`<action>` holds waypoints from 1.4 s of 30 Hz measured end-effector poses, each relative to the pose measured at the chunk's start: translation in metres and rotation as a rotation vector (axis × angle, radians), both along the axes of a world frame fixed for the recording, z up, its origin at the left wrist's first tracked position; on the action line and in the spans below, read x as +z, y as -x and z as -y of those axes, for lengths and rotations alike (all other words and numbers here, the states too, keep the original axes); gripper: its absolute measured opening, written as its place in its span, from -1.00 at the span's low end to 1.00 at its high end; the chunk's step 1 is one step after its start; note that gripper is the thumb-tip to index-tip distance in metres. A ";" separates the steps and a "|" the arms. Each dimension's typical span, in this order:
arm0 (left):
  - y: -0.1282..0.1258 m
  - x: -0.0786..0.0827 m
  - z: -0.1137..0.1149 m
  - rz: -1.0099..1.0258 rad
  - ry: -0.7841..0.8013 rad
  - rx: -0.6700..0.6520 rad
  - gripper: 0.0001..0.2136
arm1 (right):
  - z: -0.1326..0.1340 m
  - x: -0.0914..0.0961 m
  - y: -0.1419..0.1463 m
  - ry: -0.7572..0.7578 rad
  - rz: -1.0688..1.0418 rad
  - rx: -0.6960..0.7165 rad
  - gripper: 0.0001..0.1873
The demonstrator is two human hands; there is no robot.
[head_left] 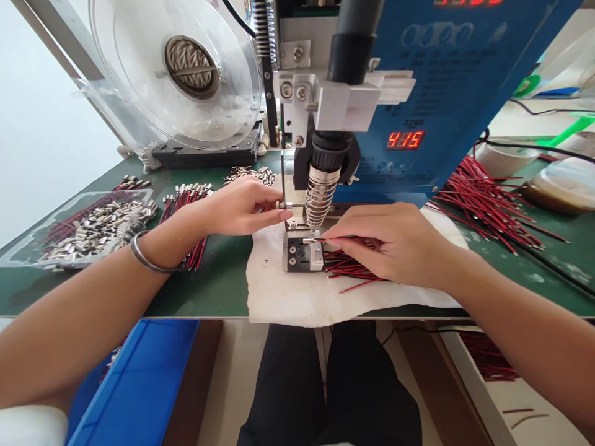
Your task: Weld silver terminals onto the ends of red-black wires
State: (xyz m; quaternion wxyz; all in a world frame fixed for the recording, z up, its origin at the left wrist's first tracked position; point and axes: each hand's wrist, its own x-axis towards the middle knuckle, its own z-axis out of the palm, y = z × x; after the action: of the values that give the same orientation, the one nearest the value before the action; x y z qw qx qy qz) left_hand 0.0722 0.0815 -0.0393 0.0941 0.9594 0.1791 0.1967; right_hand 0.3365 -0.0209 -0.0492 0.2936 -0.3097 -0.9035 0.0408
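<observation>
My left hand (239,207) is closed at the fingertips around a small metal part (282,205) beside the machine's thin upright rod; whether that part is loose or fixed to the machine I cannot tell. Between thumb and forefinger of my right hand (395,244) is a thin red-and-black wire (331,240). Its tip reaches a small silvery piece (311,240) lying on the black-and-metal fixture (292,254). Directly above the fixture points the soldering machine's spring-wrapped tip (321,195). More red-and-black wires (353,267) lie under my right hand on a white cloth (288,303).
The blue control box (418,80) stands behind, its red display reading 415. At left are a clear tray (100,229) of small metal pieces, wired pieces (190,195) and a large clear reel (134,74). A wire heap (493,198) and a tub (564,186) sit at right.
</observation>
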 end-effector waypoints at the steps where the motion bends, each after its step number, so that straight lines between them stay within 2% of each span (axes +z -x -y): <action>1: 0.000 0.000 0.000 0.000 -0.001 0.001 -0.57 | 0.000 0.000 0.000 -0.003 0.000 0.000 -0.78; 22: 0.001 0.001 0.000 -0.023 0.021 -0.020 -0.59 | 0.003 0.001 0.002 -0.039 -0.092 -0.016 -0.81; 42: 0.001 0.001 0.001 -0.017 -0.014 -0.021 -0.57 | 0.003 0.002 0.003 -0.060 -0.092 -0.022 -0.81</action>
State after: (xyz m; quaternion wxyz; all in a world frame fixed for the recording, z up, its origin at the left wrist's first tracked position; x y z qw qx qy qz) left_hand 0.0710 0.0807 -0.0386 0.0876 0.9634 0.1686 0.1889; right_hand 0.3339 -0.0235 -0.0468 0.3443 -0.3086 -0.8864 0.0244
